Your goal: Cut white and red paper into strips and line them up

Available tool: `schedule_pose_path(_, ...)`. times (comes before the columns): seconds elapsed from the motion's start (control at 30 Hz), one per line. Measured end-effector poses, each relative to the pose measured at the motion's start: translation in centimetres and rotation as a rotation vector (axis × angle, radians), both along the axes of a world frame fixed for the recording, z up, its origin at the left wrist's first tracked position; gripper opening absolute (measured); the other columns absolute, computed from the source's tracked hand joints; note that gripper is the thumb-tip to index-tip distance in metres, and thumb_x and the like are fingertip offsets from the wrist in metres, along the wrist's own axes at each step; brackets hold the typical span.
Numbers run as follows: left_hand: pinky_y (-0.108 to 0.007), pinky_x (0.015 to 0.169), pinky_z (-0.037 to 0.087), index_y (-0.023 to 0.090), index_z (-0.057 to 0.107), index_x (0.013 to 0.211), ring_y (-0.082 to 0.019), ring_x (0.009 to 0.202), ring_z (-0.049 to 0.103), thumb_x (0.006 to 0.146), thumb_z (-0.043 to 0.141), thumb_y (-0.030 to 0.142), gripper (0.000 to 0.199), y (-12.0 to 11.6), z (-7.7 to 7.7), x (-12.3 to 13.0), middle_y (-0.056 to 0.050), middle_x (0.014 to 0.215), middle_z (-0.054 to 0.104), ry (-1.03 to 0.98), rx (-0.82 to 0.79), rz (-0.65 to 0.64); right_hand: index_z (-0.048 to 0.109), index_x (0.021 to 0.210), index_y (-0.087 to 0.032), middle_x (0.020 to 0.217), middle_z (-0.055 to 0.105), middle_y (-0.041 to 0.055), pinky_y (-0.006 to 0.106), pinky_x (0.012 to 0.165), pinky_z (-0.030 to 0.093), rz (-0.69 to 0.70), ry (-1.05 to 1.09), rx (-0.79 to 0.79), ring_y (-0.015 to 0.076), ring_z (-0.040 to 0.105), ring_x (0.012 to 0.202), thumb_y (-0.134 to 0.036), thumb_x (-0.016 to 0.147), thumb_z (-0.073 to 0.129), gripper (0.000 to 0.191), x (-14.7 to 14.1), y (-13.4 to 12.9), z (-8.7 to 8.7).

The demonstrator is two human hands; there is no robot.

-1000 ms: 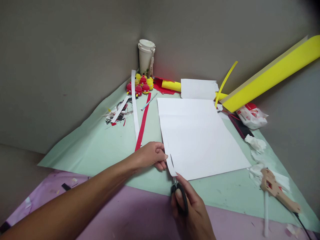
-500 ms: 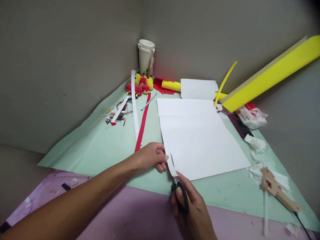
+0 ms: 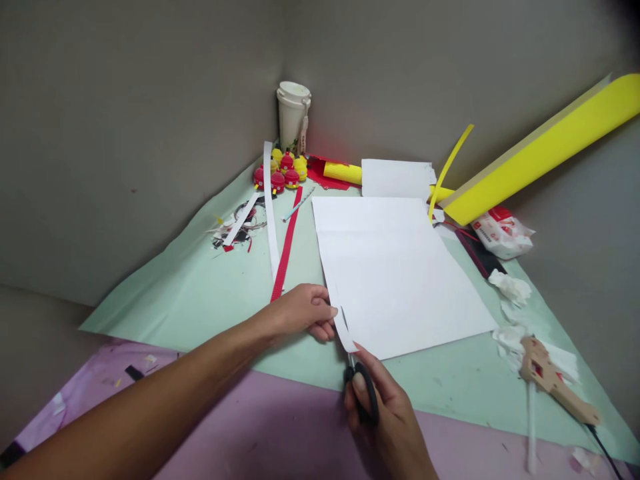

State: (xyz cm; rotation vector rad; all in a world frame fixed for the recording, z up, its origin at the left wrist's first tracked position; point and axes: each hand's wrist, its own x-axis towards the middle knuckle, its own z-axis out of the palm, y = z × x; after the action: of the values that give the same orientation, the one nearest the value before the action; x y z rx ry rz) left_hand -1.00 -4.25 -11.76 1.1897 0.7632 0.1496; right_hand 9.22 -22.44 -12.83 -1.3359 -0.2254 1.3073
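Note:
A large white sheet (image 3: pixel 395 273) lies on the pale green table cover (image 3: pixel 200 313). My left hand (image 3: pixel 317 312) pinches the sheet's left edge near its lower corner, thumb on top and fingers curled below. Black-handled scissors (image 3: pixel 369 397) are gripped in my right hand (image 3: pixel 385 407), just under that corner. Part of a blade shows along a narrow strip at the sheet's edge; the rest of the blades is hidden by the paper. Left of the sheet lie a red ribbed strip (image 3: pixel 287 257) and a long white strip (image 3: pixel 271 227).
Small red and yellow lantern-like pieces (image 3: pixel 285 175) stand by a white cup (image 3: pixel 293 117). Scraps (image 3: pixel 240 227) lie at left. To the right are a yellow sheet (image 3: pixel 545 150), a tissue pack (image 3: pixel 503 233), crumpled tissues (image 3: pixel 510 287) and a glue gun (image 3: pixel 557 383).
The white sheet has shifted slightly to the left. Both hands keep nearly the same pose, and the scissors remain at the lower corner.

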Motion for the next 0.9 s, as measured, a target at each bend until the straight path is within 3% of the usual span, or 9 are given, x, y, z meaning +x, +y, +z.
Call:
schedule_pose_path(0.2,-0.032,0.067,0.056,0.013,0.06,0.096,-0.018,0.065,0.068,0.081,0.063,0.026,0.021,0.9,-0.8,0.4,-0.005,0.072,0.07,0.055,0.182,0.091,0.057,0.128,-0.016,0.057,0.06,-0.0029,0.022,0.047,0.034,0.015,0.034,-0.061,0.0083,0.046,0.044,-0.048,0.068,0.083,0.073,0.3,0.4,0.5)
schedule_pose_path(0.4,-0.03,0.064,0.055,0.012,0.06,0.087,-0.015,0.058,0.065,0.076,0.065,0.02,0.014,1.8,-0.6,1.1,-0.005,0.068,0.069,0.049,0.113,0.063,0.05,0.133,-0.017,0.06,0.06,-0.0024,0.016,0.035,0.027,0.124,-0.04,-0.093,0.0097,0.05,0.043,-0.055,0.07,0.079,0.079,1.0,1.0,1.1)
schedule_pose_path(0.67,-0.028,0.062,0.055,0.012,0.06,0.082,-0.013,0.056,0.064,0.075,0.064,0.015,0.009,2.4,0.2,1.6,-0.004,0.064,0.068,0.048,0.057,0.074,0.048,0.133,-0.018,0.064,0.061,-0.0011,0.015,0.033,0.032,0.283,-0.128,-0.066,0.0109,0.054,0.044,-0.058,0.077,0.071,0.073,2.8,2.1,1.3)
schedule_pose_path(0.9,-0.027,0.06,0.055,0.011,0.06,0.085,-0.014,0.055,0.064,0.078,0.062,0.018,0.01,2.5,-0.4,1.1,-0.004,0.064,0.068,0.021,0.096,0.059,0.043,0.139,-0.016,0.062,0.063,-0.001,0.017,0.034,0.035,0.3,-0.171,-0.074,0.01,0.052,0.04,-0.063,0.071,0.074,0.088,2.7,2.2,0.3)
